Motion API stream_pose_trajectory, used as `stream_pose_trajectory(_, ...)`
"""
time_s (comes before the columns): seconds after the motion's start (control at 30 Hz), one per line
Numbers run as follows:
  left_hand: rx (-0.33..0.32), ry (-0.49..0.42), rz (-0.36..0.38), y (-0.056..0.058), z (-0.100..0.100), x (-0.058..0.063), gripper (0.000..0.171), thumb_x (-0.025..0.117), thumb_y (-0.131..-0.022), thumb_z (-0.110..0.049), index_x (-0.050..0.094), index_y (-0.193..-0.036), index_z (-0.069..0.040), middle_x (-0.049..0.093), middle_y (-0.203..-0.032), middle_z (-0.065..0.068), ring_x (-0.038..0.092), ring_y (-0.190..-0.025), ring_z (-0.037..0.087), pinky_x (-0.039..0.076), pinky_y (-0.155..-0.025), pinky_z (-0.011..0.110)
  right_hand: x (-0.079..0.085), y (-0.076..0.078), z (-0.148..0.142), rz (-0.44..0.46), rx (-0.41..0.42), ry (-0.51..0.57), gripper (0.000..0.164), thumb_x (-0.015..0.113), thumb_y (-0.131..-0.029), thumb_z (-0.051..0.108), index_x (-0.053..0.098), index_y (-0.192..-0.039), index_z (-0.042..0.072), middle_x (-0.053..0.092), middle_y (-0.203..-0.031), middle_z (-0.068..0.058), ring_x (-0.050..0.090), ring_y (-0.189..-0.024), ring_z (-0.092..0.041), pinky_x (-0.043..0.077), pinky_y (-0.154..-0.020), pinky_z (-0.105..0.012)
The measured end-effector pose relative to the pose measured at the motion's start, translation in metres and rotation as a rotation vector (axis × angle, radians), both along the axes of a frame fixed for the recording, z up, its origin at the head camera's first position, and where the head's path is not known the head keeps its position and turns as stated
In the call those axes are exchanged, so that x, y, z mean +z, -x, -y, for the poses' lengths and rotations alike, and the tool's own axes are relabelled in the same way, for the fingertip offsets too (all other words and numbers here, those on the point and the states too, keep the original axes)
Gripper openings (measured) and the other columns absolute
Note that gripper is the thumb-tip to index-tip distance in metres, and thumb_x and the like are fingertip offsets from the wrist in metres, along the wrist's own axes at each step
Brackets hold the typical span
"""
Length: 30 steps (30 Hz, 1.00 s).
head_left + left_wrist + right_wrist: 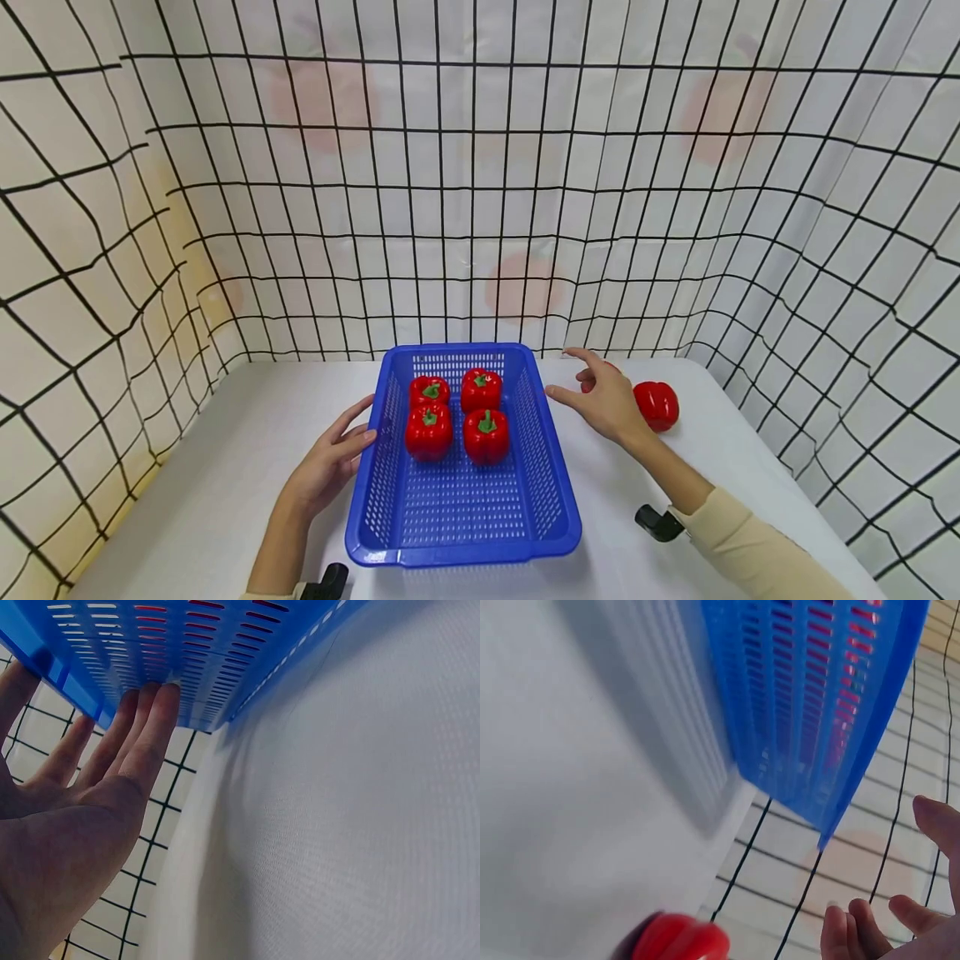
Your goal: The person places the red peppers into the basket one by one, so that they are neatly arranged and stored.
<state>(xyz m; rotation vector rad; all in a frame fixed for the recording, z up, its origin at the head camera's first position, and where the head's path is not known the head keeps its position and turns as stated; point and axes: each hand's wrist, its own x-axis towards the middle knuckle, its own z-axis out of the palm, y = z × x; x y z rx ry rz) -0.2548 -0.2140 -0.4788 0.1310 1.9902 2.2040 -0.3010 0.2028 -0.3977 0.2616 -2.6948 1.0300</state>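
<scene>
A blue perforated basket (465, 508) holds several red bell peppers (486, 437) with green stems, grouped toward its far half. My left hand (326, 471) is at the basket's left side; in the left wrist view its extended fingers (154, 739) touch the outer slotted wall. Beside the right rim hovers my right hand (606, 404), thumb and fingers spread, holding nothing. Another red pepper (656, 406) lies on the table right of that wrist. Some red shows behind the right hand, probably one more pepper, mostly hidden.
The white table (225, 450) carries the basket. Black wire grid (450, 208) encloses the back and both sides, with white sheeting behind it. Dark wrist-worn devices (660, 523) sit on both wrists.
</scene>
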Motion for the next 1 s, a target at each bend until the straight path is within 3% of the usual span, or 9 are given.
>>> stream_pose_trajectory(0.3, 0.013, 0.009, -0.001, 0.000, 0.000, 0.003, 0.072, 0.064, -0.098, -0.026, 0.027, -0.160, -0.033, 0.049, -0.152, 0.017, 0.063, -0.126, 0.031, 0.052, -0.105, 0.044, 0.004, 0.013, -0.033, -0.045, -0.087, -0.038, 0.081, 0.070, -0.092, 0.048, 0.037, -0.156, 0.011, 0.061, -0.131, -0.028, 0.059, -0.118, -0.043, 0.053, -0.094, -0.061)
stream_pose_trajectory(0.47, 0.021, 0.026, -0.013, 0.000, 0.001, 0.003, 0.072, 0.064, -0.098, -0.027, 0.027, -0.160, -0.034, 0.050, -0.151, 0.017, 0.063, -0.126, 0.030, 0.052, -0.106, 0.045, 0.003, 0.018, -0.050, -0.056, -0.133, -0.061, 0.079, 0.066, -0.095, 0.044, 0.033, -0.157, 0.006, 0.058, -0.130, -0.032, 0.055, -0.119, -0.046, 0.052, -0.089, -0.062)
stream_pose_trajectory(0.77, 0.025, 0.028, -0.014, 0.000, 0.000, 0.002, 0.072, 0.065, -0.098, -0.027, 0.028, -0.160, -0.033, 0.051, -0.150, 0.017, 0.064, -0.124, 0.030, 0.052, -0.105, 0.046, -0.011, 0.028, -0.079, -0.076, -0.229, -0.107, 0.081, 0.067, -0.094, 0.044, 0.034, -0.154, 0.001, 0.055, -0.131, -0.035, 0.052, -0.119, -0.050, 0.053, -0.088, -0.063)
stream_pose_trajectory(1.0, 0.012, 0.008, 0.002, -0.001, -0.002, 0.002, 0.072, 0.064, -0.098, -0.025, 0.027, -0.160, -0.032, 0.050, -0.150, 0.018, 0.065, -0.123, 0.030, 0.053, -0.104, 0.044, -0.027, 0.036, -0.095, -0.002, -0.328, -0.088, 0.084, 0.067, -0.093, 0.045, 0.030, -0.156, 0.004, 0.046, -0.138, -0.038, 0.040, -0.124, -0.055, 0.043, -0.093, -0.065)
